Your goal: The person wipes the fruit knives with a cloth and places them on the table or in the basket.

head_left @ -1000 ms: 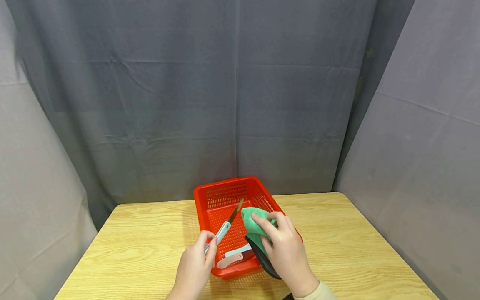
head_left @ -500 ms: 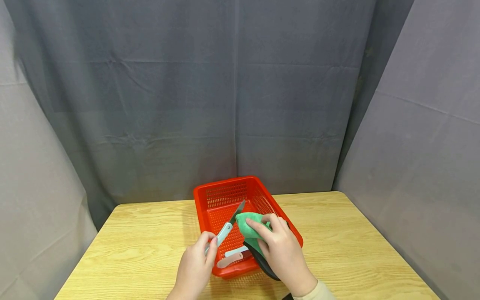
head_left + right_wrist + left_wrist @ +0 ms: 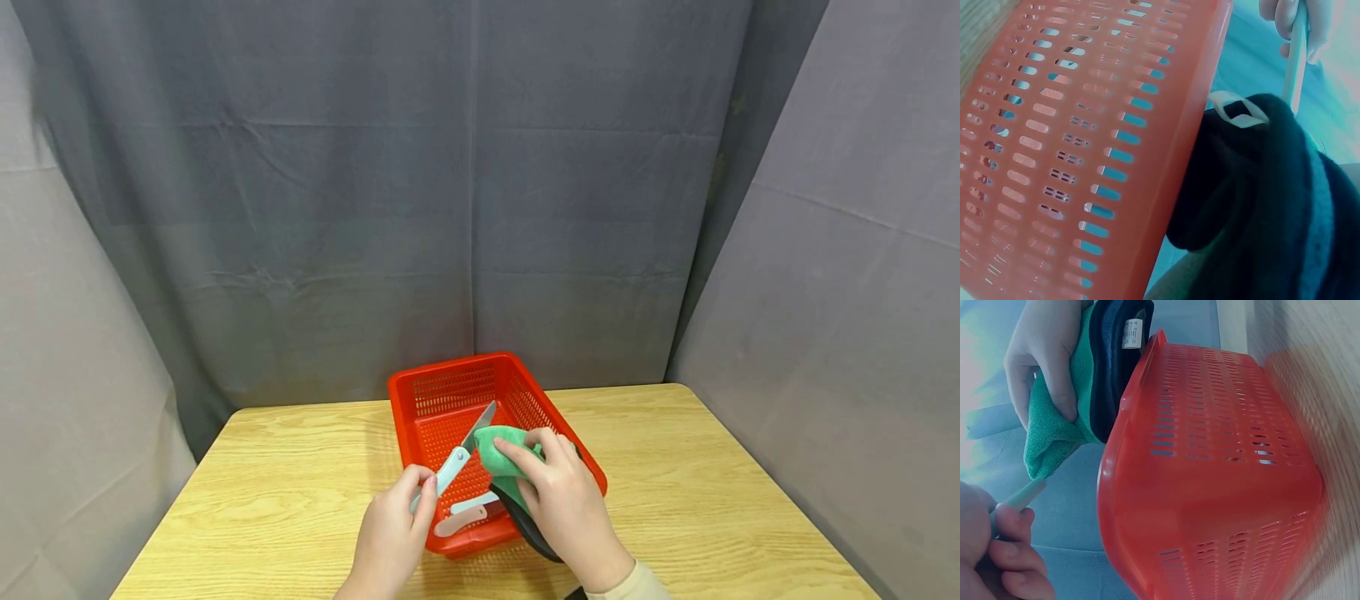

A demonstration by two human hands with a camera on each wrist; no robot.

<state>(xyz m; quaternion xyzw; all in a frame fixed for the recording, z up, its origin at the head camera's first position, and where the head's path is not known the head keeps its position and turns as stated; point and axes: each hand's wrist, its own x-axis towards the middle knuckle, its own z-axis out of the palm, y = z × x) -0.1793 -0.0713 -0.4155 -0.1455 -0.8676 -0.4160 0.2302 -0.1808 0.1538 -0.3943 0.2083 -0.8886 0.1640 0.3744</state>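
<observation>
Fingers and thumb of my left hand (image 3: 390, 529) pinch the pale mint handle (image 3: 452, 471) of a folding fruit knife, its blade (image 3: 481, 421) out and slanting up to the right over the basket. In my right hand (image 3: 570, 504) is a bunched green cloth (image 3: 497, 454) with a black backing, its folded tip right at the knife where blade meets handle. The left wrist view shows the same cloth (image 3: 1054, 434) close against the end of the knife handle (image 3: 1022, 495). Black folds of the cloth (image 3: 1241, 187) hide my right fingers in the right wrist view.
A red perforated plastic basket (image 3: 450, 367) stands beneath both hands on the wood-grain table (image 3: 285, 483). Inside, near its front, lie a pink-handled knife (image 3: 459, 522) and one with a whitish handle (image 3: 471, 503). Grey curtains (image 3: 337, 208) hang behind and at both sides.
My right hand has brought the cloth left and slightly down against the knife. The knife blade has tilted a little to the right, while my left hand has stayed almost in place.
</observation>
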